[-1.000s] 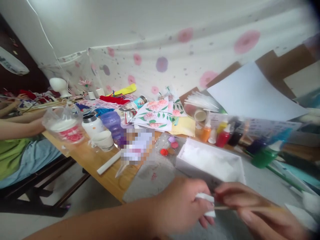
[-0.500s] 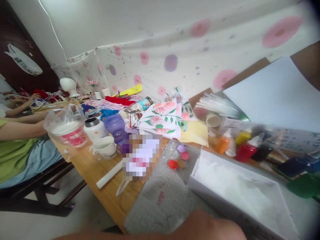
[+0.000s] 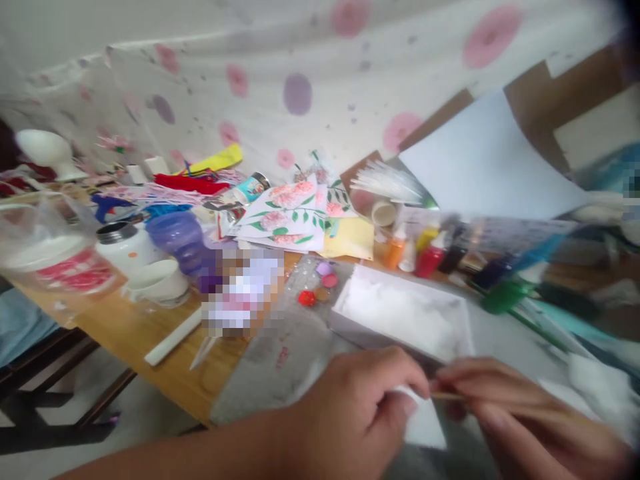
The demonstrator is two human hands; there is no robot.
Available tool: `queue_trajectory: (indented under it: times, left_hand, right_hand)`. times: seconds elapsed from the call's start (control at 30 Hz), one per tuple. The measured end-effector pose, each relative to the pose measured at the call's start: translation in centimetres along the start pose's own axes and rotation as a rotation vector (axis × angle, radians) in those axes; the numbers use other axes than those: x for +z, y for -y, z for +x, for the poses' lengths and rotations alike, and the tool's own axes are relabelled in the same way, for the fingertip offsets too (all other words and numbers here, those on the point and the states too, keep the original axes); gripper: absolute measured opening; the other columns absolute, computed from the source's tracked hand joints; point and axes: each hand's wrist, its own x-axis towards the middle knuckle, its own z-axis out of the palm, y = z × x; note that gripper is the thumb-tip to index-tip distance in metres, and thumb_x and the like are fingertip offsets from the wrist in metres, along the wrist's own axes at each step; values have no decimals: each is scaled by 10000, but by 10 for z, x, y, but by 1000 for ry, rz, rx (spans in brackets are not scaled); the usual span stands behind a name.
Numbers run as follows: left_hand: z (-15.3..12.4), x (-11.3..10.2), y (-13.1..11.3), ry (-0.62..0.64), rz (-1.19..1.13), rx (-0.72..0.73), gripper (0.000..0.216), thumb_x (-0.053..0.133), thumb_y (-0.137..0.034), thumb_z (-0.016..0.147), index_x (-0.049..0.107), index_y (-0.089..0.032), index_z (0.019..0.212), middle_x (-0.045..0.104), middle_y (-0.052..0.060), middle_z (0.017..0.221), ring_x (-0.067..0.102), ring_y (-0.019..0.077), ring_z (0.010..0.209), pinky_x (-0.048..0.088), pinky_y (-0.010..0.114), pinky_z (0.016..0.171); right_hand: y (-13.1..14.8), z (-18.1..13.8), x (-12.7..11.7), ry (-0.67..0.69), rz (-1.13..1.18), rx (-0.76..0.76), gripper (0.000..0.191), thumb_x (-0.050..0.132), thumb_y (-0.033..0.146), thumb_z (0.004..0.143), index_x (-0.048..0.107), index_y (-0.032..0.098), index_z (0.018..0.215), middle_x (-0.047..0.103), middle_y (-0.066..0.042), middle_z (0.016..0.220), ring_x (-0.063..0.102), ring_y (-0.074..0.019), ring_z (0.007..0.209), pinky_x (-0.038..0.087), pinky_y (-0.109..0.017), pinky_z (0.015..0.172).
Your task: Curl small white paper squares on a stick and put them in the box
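Note:
My left hand is at the bottom centre, fingers pinched on a small white piece, seemingly tissue or cotton. My right hand is beside it at the lower right, fingers closed round a thin wooden stick whose tip meets the white piece. Just beyond both hands stands a white box with white fluffy filling. The picture is blurred by motion.
A wooden table carries paint bottles, small coloured pots, flower paintings, a purple bottle, a white flask, a white cup and a bagged tub. White paper leans at the back right. Spotted cloth hangs behind.
The view swung up and left, dropping my hands out of sight, then came back right and down. Both hands show again, still on the white piece and the stick.

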Motion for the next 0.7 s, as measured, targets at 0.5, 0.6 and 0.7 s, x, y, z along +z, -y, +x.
queue_trajectory:
  times: [0.5,0.6,0.7]
  left_hand:
    - [5,5,-9,-18,-72,-158,115,550,-199,800,656,-171,764,605,-12,677,505,123,620,388,237,580]
    - [5,5,-8,-9,-167,-205,180,574,-301,830,662,-163,755,608,6,706,520,144,683,390,257,617]
    - [4,7,-8,-38,-299,-256,243,584,-353,854,668,-158,735,624,18,726,530,158,741,400,281,676]
  right_hand:
    - [30,11,13,-44,732,273,132,583,219,905,711,226,873,693,-18,1008,723,-171,882,559,-298,828]
    - [29,8,13,8,667,191,156,556,189,923,705,235,928,678,-22,1038,688,-167,944,541,-321,872]
    - [30,6,13,34,607,115,184,539,160,929,700,242,962,672,-31,1034,660,-169,968,536,-347,897]
